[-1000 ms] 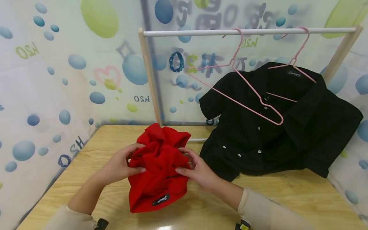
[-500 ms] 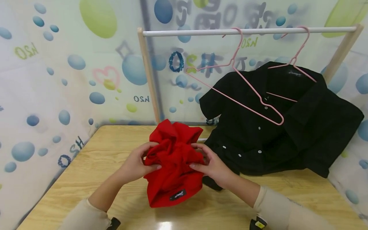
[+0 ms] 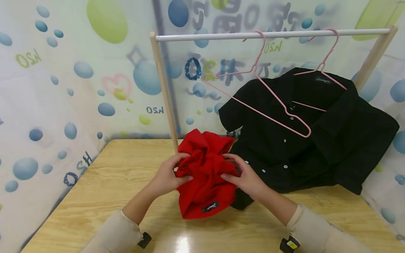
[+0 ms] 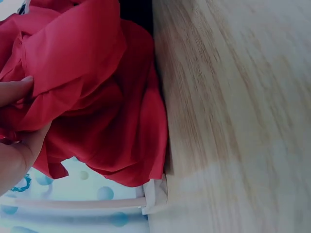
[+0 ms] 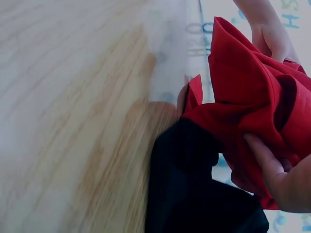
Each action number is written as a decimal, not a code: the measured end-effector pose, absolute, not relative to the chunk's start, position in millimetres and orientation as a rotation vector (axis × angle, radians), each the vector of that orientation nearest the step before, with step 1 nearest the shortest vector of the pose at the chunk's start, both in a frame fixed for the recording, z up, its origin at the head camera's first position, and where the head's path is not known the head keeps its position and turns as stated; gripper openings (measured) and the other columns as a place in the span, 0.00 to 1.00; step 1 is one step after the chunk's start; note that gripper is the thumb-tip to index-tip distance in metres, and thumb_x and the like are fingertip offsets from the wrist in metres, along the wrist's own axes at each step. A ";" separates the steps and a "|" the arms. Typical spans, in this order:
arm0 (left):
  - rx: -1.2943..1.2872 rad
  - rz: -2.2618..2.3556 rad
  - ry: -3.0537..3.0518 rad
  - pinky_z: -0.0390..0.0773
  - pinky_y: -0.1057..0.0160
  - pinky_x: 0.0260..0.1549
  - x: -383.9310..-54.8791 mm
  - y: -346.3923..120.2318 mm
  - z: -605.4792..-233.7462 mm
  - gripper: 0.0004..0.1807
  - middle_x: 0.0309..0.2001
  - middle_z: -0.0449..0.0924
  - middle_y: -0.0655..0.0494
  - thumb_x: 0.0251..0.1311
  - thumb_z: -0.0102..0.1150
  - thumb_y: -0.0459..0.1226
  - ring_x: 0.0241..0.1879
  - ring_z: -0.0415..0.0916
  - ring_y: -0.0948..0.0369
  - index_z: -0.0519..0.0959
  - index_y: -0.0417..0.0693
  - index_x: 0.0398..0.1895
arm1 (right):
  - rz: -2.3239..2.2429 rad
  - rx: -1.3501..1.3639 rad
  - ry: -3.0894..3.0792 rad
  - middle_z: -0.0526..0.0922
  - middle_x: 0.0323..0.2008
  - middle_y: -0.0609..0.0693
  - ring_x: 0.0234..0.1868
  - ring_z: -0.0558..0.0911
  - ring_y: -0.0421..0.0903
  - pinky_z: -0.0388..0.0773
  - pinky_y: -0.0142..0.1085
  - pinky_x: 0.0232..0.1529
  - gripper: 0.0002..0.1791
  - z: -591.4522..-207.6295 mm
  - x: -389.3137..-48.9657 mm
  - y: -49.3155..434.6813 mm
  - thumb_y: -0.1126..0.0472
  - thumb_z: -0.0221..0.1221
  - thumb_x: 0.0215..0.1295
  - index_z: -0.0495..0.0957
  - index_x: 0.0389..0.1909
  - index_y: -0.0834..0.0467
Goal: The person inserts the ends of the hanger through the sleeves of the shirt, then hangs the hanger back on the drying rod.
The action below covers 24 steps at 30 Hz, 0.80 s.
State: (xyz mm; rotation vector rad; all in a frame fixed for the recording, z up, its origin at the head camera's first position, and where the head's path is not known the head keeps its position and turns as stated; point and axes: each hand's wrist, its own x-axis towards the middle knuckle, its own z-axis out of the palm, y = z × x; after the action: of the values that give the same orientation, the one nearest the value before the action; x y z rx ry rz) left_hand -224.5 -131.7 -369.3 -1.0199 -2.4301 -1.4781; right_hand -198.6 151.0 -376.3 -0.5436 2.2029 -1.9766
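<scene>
A bunched red garment [image 3: 207,179] with a black label [image 3: 210,207] near its lower edge is held up between both hands over the table. My left hand [image 3: 171,175] grips its left side, thumb in front and fingers partly behind the cloth. On the right side my right hand [image 3: 245,175] grips it the same way. Folds of the red cloth [image 4: 92,92] fill the upper left of the left wrist view, with its lower part close to the tabletop. In the right wrist view, the red garment [image 5: 243,102] appears beside a black shirt [image 5: 187,179].
A white-barred rack [image 3: 205,36] stands at the back. From it hang a bare pink hanger [image 3: 253,105] and, to its right, a black short-sleeved shirt [image 3: 316,147] on another pink hanger [image 3: 329,52]. The shirt's lower part reaches the wooden table [image 3: 95,196].
Both hands have carried the red garment to the right and slightly away from me, toward the black shirt. Their hold looks the same. The rack and hangers stay put.
</scene>
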 end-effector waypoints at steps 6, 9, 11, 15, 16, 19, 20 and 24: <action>-1.016 -1.223 -2.424 0.80 0.55 0.46 -239.1 -118.3 -377.3 0.30 0.49 0.79 0.52 0.45 0.73 0.24 0.49 0.77 0.53 0.74 0.43 0.54 | -1.877 -0.513 2.360 0.71 0.62 0.59 0.57 0.75 0.55 0.76 0.46 0.56 0.33 -380.2 -208.1 156.5 0.67 0.62 0.64 0.63 0.69 0.57; -1.016 -1.119 -2.437 0.78 0.52 0.49 -247.2 -114.4 -384.1 0.30 0.50 0.79 0.49 0.44 0.73 0.24 0.50 0.76 0.51 0.74 0.40 0.54 | -1.817 -0.466 2.416 0.72 0.62 0.60 0.55 0.76 0.54 0.77 0.45 0.54 0.32 -386.1 -213.7 156.8 0.65 0.62 0.65 0.63 0.69 0.59; -1.017 -1.087 -2.449 0.77 0.51 0.50 -252.0 -113.4 -388.6 0.31 0.50 0.78 0.47 0.43 0.73 0.24 0.51 0.76 0.50 0.74 0.39 0.54 | -1.781 -0.424 2.430 0.72 0.61 0.61 0.53 0.77 0.53 0.79 0.43 0.49 0.33 -390.6 -217.3 156.1 0.63 0.62 0.65 0.63 0.69 0.60; -1.002 -1.058 -2.472 0.77 0.49 0.51 -259.3 -114.0 -395.6 0.31 0.50 0.78 0.46 0.41 0.73 0.23 0.51 0.75 0.49 0.74 0.38 0.53 | -1.723 -0.349 2.437 0.73 0.59 0.61 0.49 0.80 0.51 0.82 0.41 0.39 0.34 -398.7 -222.6 153.2 0.62 0.63 0.64 0.63 0.70 0.60; -0.995 -1.046 -2.478 0.77 0.49 0.51 -260.7 -114.5 -397.0 0.31 0.50 0.78 0.46 0.41 0.73 0.23 0.51 0.76 0.48 0.74 0.38 0.53 | -1.699 -0.348 2.460 0.73 0.59 0.60 0.49 0.79 0.51 0.82 0.41 0.40 0.34 -399.7 -223.5 152.3 0.62 0.64 0.64 0.63 0.70 0.60; -0.978 -1.024 -2.507 0.76 0.48 0.51 -264.5 -116.5 -399.9 0.31 0.49 0.79 0.45 0.41 0.73 0.24 0.50 0.76 0.48 0.74 0.37 0.53 | -1.614 -0.375 2.551 0.74 0.60 0.59 0.54 0.77 0.52 0.79 0.46 0.50 0.34 -400.7 -224.7 150.0 0.61 0.64 0.63 0.64 0.69 0.60; -0.970 -1.019 -2.520 0.76 0.48 0.51 -265.3 -117.3 -400.7 0.31 0.49 0.79 0.45 0.42 0.73 0.24 0.51 0.76 0.48 0.74 0.37 0.53 | -1.580 -0.390 2.584 0.74 0.60 0.58 0.56 0.76 0.53 0.76 0.47 0.54 0.35 -400.3 -224.6 149.4 0.60 0.65 0.63 0.64 0.69 0.60; -0.918 -1.017 -2.581 0.76 0.49 0.52 -266.0 -122.1 -401.5 0.32 0.50 0.78 0.46 0.43 0.73 0.26 0.51 0.75 0.48 0.73 0.38 0.55 | -1.481 -0.427 2.660 0.74 0.62 0.58 0.61 0.73 0.54 0.67 0.51 0.63 0.36 -397.6 -222.7 148.9 0.59 0.66 0.62 0.63 0.69 0.62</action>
State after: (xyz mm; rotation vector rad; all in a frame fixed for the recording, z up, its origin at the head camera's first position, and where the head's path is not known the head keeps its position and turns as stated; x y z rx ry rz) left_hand -266.0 -122.1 -401.5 -0.9182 -2.5808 -1.0170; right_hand -222.7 148.9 -397.6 -0.4271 2.6597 -1.4806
